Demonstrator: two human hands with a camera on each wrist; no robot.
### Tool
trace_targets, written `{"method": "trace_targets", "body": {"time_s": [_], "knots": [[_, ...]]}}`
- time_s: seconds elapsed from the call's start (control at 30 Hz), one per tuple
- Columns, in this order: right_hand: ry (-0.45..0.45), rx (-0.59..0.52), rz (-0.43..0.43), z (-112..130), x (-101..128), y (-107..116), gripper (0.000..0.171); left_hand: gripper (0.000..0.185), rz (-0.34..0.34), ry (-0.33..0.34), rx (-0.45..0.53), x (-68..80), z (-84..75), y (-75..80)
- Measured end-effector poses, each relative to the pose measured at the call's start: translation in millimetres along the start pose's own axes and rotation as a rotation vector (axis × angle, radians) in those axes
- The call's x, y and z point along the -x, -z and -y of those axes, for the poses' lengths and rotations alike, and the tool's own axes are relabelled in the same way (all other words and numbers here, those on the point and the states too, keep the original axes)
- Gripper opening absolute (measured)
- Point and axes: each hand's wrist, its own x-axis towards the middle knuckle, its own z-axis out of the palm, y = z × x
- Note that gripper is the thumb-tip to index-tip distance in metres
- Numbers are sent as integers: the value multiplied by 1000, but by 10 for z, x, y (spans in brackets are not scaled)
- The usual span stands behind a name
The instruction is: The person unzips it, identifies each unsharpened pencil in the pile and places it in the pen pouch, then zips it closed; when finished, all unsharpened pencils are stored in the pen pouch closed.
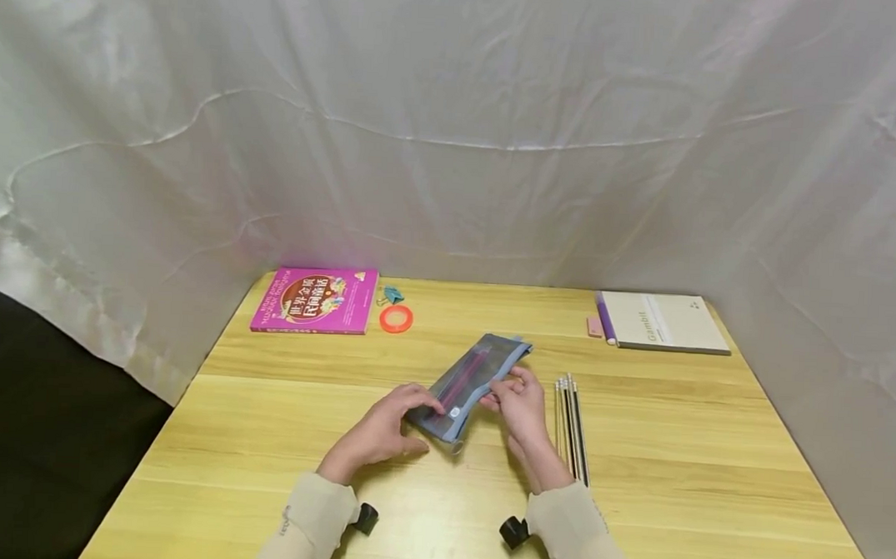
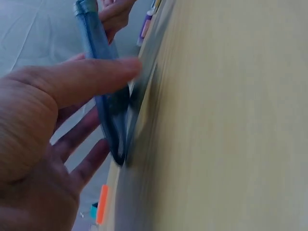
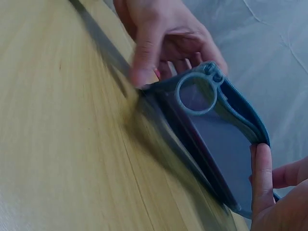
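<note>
Pencil case mid-table, pinned by left hand at near end; right hand pinching edge, likely steadying it. Pencils beside.

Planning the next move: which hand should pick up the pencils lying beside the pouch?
Probably the right hand: the pencils lie just beside it, while the left hand is across the pencil pouch, holding its near end.

The pencil case runs off the right wrist view's bottom edge, its contents only a dark red smear; both wrist views blur the table — the notebook lettering is unreadable
</note>
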Motion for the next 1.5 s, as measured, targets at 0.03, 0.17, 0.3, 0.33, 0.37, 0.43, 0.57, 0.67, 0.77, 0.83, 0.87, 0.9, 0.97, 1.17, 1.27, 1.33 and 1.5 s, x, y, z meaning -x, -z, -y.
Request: {"method": "trace_targets", "body": {"time_s": [0.03,0.17,0.3,0.33,0.37,0.43,0.57,0.67,0.77,0.83,0.87,0.9,0.97,1.17,1.27,1.33,1.5], "knots": [[2,-1,1,-4,0,0,48,45,-9,2,-20,-10,-7,-8],[8,3,-7,-6,-6,8,48,26,-71,44,-16,-30,-35,-13],[8,11,-9,-12,-17,31,46,19,-108,107,56,-5,-42,8],[7,10,-8,-16,-20,39,46,18,-112,116,68,0,-40,9],[6,9,-7,-22,-24,48,47,16,-114,120,73,1,-40,10],[-3,9,-9,-29,-29,64,47,12,-117,119,72,-5,-42,9],[-16,35,-13,-23,-32,93,51,8,-128,109,48,-29,-60,8],[10,93,-40,7,-6,110,56,9,-145,99,19,-43,-72,6],[94,171,-61,44,49,118,58,9,-156,81,-18,-49,-81,2],[171,228,-35,68,96,115,53,9,-160,69,-42,-48,-89,0],[205,258,-3,75,120,112,50,9,-162,64,-54,-48,-93,0],[240,286,45,82,147,107,47,8,-165,61,-62,-48,-97,0],[301,336,165,79,192,100,43,6,-171,61,-70,-50,-107,0],[477,451,383,10,268,65,43,9,-184,60,-68,-63,-115,-3],[548,481,359,-33,284,27,41,11,-185,60,-70,-73,-120,-6],[612,500,329,-58,302,-8,37,10,-183,63,-74,-75,-125,-7],[795,522,272,-84,334,-92,22,10,-169,57,-76,-59,-144,0]]}}
